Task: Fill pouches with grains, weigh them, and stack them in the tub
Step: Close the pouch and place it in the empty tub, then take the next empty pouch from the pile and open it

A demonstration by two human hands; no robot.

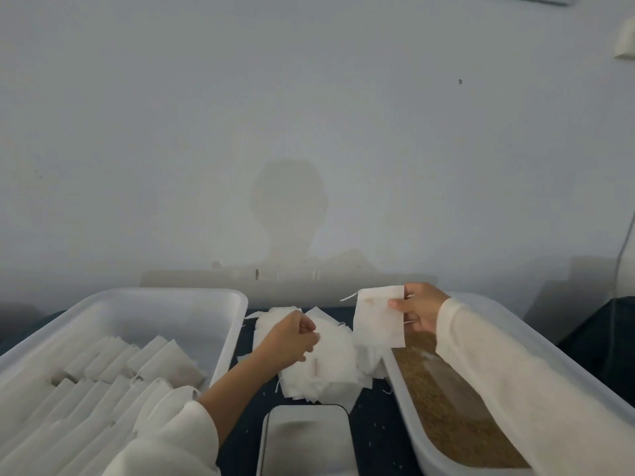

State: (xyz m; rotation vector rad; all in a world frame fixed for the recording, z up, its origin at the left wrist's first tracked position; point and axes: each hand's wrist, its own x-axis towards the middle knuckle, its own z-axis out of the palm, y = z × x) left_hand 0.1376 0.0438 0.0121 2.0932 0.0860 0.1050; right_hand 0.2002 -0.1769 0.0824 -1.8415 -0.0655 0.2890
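**Empty pouch lifted in right hand, left hand over the pile**

Right hand (417, 309) pinches one empty white pouch (378, 316) by its right edge, thumb on the front face, fingers behind. Pouch hangs flat and upright, clear of the surface, above the far end of the grain tub (563, 365). A drawstring sticks out at its top left corner.

Left hand (292, 336) has fingers curled in, sitting over the loose pile of empty pouches (323, 369). Can't tell if it's actually pinching one or just closed; the fingertips blur into the white fabric.

Pile lies on the dark surface (376, 438) between the two tubs. Left tub (220, 341) holds rows of filled pouches (103, 376) packed side by side in its near half. Right tub has brown grains (443, 410) spread along its bottom. Scale (307, 441) sits at the near edge, just in front of the pile, platform bare.
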